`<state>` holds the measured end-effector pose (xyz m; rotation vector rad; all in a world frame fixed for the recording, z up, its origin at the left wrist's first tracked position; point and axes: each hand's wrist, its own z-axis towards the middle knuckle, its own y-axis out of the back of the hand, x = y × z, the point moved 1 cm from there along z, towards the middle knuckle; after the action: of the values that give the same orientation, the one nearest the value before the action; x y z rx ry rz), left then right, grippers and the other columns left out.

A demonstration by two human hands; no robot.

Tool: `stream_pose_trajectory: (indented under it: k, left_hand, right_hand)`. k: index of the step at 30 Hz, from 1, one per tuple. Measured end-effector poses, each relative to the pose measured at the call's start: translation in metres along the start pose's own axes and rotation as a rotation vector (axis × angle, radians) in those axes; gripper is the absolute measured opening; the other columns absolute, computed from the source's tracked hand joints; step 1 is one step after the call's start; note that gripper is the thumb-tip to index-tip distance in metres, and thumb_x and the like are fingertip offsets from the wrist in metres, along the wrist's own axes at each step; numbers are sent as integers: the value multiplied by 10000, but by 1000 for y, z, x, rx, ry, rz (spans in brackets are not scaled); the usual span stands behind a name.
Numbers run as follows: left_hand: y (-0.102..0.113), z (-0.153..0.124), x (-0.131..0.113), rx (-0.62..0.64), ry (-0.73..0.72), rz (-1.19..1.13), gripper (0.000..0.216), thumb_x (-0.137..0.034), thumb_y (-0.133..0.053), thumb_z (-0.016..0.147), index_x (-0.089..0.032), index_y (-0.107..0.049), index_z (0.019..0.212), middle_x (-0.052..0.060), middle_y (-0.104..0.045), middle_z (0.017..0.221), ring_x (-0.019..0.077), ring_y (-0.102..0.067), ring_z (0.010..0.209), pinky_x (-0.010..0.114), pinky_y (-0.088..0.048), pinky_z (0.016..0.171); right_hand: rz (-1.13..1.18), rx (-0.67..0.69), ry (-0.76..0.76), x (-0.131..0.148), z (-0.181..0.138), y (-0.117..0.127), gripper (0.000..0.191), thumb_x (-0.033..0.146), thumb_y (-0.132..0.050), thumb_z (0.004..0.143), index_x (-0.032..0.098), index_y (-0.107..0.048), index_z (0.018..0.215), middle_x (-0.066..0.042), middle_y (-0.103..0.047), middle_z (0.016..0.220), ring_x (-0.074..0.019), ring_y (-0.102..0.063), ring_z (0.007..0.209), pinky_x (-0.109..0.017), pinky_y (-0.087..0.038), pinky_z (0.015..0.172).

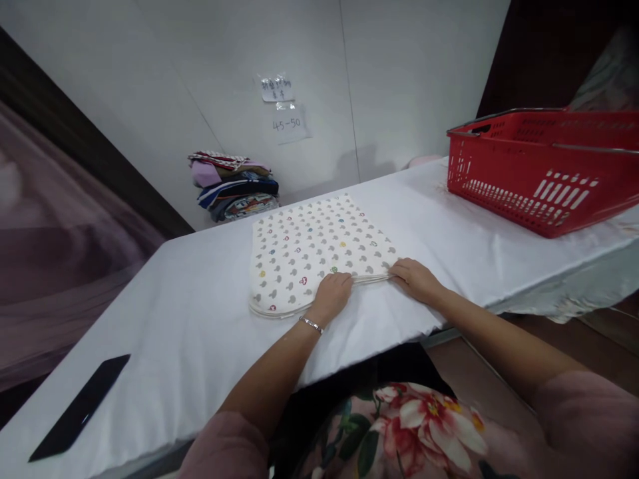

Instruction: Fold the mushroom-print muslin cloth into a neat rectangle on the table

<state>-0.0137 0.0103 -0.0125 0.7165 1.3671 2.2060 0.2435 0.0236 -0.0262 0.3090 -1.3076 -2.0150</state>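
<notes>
A folded white cloth [319,243] printed with small grey and coloured mushrooms lies flat on a table covered in white fabric. Several layers show along its near edge. My left hand [333,293], with a bracelet at the wrist, grips that near edge around its middle, fingers on top. At the near right corner my right hand [413,278] pinches the layers. Both thumbs are mostly hidden.
A pile of folded fabrics [237,186] is at the table's far edge by the wall. A red plastic basket [544,173] with metal handles stands on the right. A flat black object [82,406] lies at the near left. Handwritten paper signs [291,124] hang on the wall.
</notes>
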Motion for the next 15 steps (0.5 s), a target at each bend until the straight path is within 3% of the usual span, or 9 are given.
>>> stream_pose_trajectory:
  k: [6, 15]
  left_hand:
    - [-2, -2, 2, -90, -56, 20, 214, -114, -430, 911, -169, -628, 969, 61, -649, 1052, 170, -571, 921, 318, -442, 777]
    - [-7, -3, 3, -37, -148, 44, 184, -108, -451, 902, -151, -628, 874, 61, -638, 1002, 170, -551, 868, 321, -426, 746]
  right_hand:
    - [6, -15, 5, -1, -1, -1, 203, 237, -460, 907, 171, -640, 972, -105, -641, 956, -227, -550, 896, -341, -425, 767]
    - [-2, -11, 4, 1, 0, 1, 194, 239, -465, 905, 171, -638, 959, -103, -641, 952, -225, -550, 883, -338, -427, 768]
